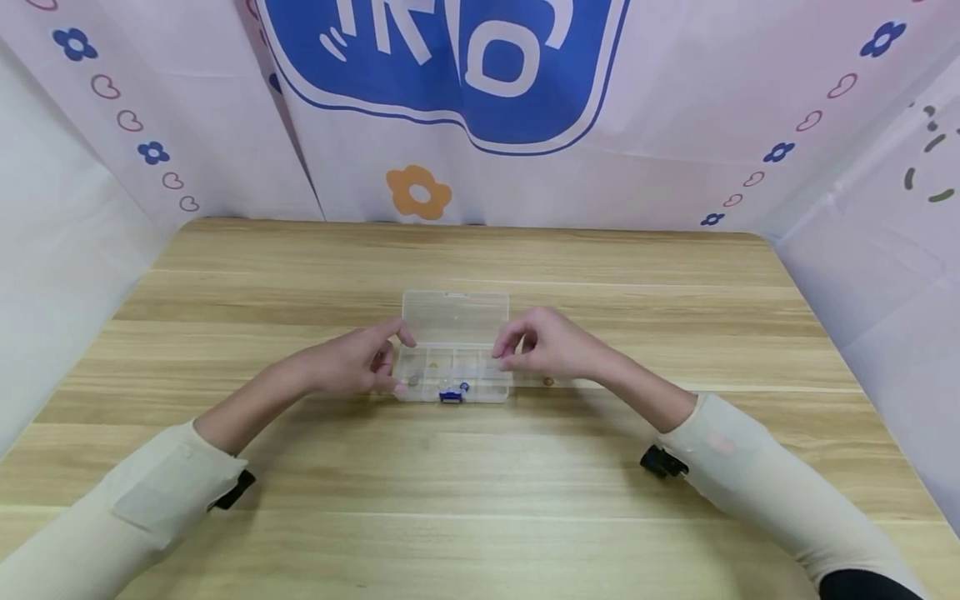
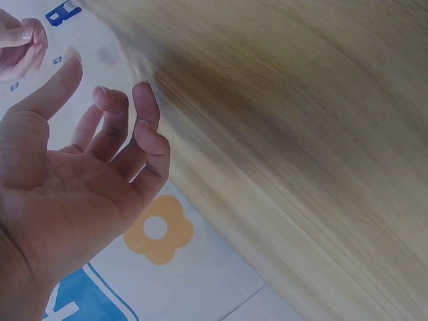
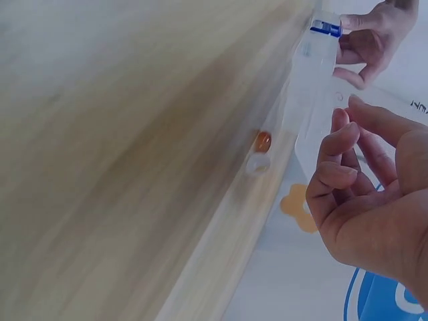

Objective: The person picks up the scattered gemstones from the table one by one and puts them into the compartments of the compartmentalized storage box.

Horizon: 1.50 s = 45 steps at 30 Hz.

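A clear plastic compartment box (image 1: 450, 398) lies on the table, its transparent lid (image 1: 455, 317) folded back and its blue latch (image 1: 451, 397) toward me. Inside are a blue bead (image 1: 464, 386) and a small yellow piece (image 1: 432, 365). My left hand (image 1: 356, 360) is at the box's left side, thumb by the front corner and index finger near the hinge; its fingers are loosely bent in the left wrist view. Over the right-hand compartments, my right hand (image 1: 551, 343) brings thumb and index fingertips together; I cannot tell whether something tiny is between them.
Right of the box, an orange bead (image 3: 263, 141) and a clear round bead (image 3: 258, 164) lie on the wooden table (image 1: 465, 475). Behind the table's far edge hangs a printed cloth (image 1: 360, 175) with a blue sign and an orange flower.
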Available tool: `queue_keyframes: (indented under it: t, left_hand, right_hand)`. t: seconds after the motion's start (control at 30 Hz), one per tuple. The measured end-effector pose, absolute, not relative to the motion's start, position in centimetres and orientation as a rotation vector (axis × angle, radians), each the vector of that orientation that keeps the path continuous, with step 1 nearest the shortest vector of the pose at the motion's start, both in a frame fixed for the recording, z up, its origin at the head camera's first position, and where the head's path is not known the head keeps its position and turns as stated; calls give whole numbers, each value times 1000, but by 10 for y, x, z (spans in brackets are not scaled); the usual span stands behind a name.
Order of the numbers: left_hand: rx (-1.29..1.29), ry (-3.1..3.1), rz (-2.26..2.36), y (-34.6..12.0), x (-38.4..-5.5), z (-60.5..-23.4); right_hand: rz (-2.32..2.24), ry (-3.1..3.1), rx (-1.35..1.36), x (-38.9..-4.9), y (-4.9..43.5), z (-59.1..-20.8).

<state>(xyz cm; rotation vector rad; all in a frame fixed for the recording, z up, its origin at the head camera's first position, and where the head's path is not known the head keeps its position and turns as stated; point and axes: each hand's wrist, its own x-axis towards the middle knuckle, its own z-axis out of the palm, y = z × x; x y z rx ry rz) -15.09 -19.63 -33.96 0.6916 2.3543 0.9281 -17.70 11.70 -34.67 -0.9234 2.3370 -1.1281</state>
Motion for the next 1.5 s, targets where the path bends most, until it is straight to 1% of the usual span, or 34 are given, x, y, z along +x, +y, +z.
queue_keyframes:
  t: [0.5,0.8,1.23,1.5]
  left_hand:
    - [696,2357,942,-198,-148,-339]
    - [729,2348,964,-196,-148,-339]
    - [773,2370,919,-195,-152,-338]
    - [748,2358,912,-195,-153,-338]
  right_hand:
    - [-1104,2399,-804,-179,154,-350]
    - [-1107,2424,-797,-180,168,-357]
    - [-1108,2415,-780,-179,172,-361]
    - [-1107,2409,-770,-177,172,-360]
